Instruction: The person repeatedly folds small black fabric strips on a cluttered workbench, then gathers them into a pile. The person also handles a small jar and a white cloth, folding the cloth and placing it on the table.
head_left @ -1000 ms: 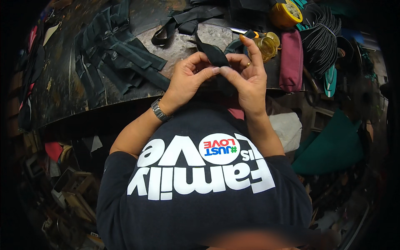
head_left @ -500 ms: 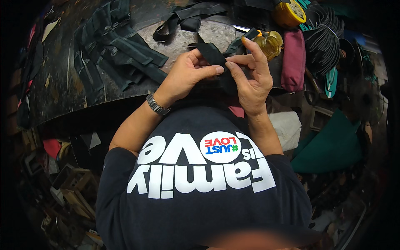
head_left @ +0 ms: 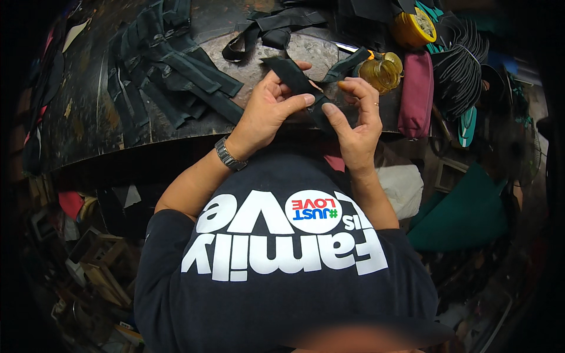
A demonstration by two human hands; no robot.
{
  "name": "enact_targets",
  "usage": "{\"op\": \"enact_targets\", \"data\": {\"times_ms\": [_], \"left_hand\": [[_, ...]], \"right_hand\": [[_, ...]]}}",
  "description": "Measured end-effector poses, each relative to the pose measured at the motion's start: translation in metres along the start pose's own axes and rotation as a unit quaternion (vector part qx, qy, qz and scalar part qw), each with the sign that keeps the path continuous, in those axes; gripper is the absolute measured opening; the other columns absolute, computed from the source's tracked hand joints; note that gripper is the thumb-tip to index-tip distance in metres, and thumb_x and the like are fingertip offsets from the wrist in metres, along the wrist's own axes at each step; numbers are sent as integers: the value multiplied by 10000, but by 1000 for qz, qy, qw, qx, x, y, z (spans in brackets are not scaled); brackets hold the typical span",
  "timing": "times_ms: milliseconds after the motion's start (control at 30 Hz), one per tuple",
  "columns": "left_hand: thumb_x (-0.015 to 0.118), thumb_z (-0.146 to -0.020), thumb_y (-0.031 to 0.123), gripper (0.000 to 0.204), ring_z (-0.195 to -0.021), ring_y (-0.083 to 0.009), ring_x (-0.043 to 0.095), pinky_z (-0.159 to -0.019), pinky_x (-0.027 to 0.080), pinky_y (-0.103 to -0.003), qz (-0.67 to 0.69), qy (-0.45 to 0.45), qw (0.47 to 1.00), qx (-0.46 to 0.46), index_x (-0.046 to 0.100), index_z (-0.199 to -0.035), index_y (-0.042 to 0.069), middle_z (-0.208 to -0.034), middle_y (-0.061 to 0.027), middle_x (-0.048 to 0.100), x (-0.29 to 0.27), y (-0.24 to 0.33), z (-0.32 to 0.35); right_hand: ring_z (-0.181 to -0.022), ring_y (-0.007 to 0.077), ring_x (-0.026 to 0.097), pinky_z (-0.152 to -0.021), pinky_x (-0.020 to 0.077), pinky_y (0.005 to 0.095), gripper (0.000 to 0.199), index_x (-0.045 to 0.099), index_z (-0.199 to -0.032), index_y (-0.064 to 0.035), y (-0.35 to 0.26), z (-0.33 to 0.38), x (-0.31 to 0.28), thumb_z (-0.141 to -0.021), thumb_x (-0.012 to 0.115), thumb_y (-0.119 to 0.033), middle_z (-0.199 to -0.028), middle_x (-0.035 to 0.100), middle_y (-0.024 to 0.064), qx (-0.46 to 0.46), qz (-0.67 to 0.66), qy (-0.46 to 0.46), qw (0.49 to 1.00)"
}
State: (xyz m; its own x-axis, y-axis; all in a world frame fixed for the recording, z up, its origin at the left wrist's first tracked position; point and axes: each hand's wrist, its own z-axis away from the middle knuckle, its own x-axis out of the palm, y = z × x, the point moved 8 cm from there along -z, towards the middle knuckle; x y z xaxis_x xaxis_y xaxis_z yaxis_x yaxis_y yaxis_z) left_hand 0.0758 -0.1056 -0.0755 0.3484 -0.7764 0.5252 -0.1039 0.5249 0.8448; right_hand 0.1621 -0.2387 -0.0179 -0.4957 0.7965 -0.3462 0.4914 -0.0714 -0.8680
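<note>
A black fabric strip (head_left: 286, 73) runs slantwise between my hands over the table's near edge. My left hand (head_left: 273, 107) pinches it, thumb on top and fingers behind. Beside the strip's right edge is my right hand (head_left: 360, 117), its thumb tip touching or nearly touching the fabric. The right hand's other fingers are bent and stand apart from the thumb. More black strip (head_left: 347, 65) extends behind, towards a yellowish glass jar (head_left: 382, 73). The strip's lower end blends into my dark shirt.
Many black strips (head_left: 176, 65) lie across the dark table (head_left: 82, 117) at left. Loose black bands (head_left: 276, 38) sit at the back. At right are a maroon pouch (head_left: 416, 94), a yellow tub (head_left: 415, 28) and a bundle of black cords (head_left: 462, 70).
My right thumb and fingers have parted from their pinch at the strip, and the raised index finger has come down. The left hand keeps its hold. The whole view has shifted slightly.
</note>
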Motion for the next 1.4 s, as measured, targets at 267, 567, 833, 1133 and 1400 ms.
{"op": "enact_targets", "data": {"times_ms": [267, 567, 833, 1133, 1400], "left_hand": [[669, -926, 21, 562, -997, -83, 639, -822, 529, -216, -3, -1, 1000, -2, 443, -1439, 67, -1141, -38, 666, 1, -2, 3], [596, -992, 80, 476, -906, -47, 605, -811, 532, -224, 88, -4, 995, -46, 452, -1445, 55, -1092, -10, 658, -2, -8, 6], [531, -1036, 132, 424, -947, -59, 617, -835, 531, -235, 87, 5, 995, -42, 477, -1448, 53, -1105, -16, 663, -3, -6, 7], [520, -1047, 161, 400, -1009, -62, 631, -827, 524, -222, 140, 6, 990, -1, 490, -1436, 74, -1153, -29, 676, -13, 20, 0], [615, -994, 173, 429, -1061, -124, 650, -855, 557, -259, 108, -25, 989, -93, 503, -1393, 61, -1187, -59, 667, 11, -1, 15]], "right_hand": [[-1120, 236, 552, -979, 439, 352, 263, 731, -1083, -47, 1, 2, 10, -824, 771, -57, -1238, 560, 124, 12, -35, 4, 999], [-1179, 301, 514, -989, 440, 378, 266, 766, -1040, -85, -29, 3, 12, -780, 773, -30, -1223, 611, 102, -192, 158, 15, 968], [-1285, 317, 477, -1066, 383, 429, 402, 727, -1159, -78, -32, 4, 18, -881, 719, -369, -1370, 542, 158, -205, 68, -88, 972], [-1043, 223, 632, -936, 507, 374, 930, 71, -1595, -63, 8, 6, 21, -898, 684, -116, -1159, 628, 194, 111, -382, -130, 908], [-899, 157, 652, -804, 558, 297, 915, 154, -1580, -72, 15, 8, 24, -833, 645, 125, -974, 664, 130, 176, -403, -90, 894]]}}
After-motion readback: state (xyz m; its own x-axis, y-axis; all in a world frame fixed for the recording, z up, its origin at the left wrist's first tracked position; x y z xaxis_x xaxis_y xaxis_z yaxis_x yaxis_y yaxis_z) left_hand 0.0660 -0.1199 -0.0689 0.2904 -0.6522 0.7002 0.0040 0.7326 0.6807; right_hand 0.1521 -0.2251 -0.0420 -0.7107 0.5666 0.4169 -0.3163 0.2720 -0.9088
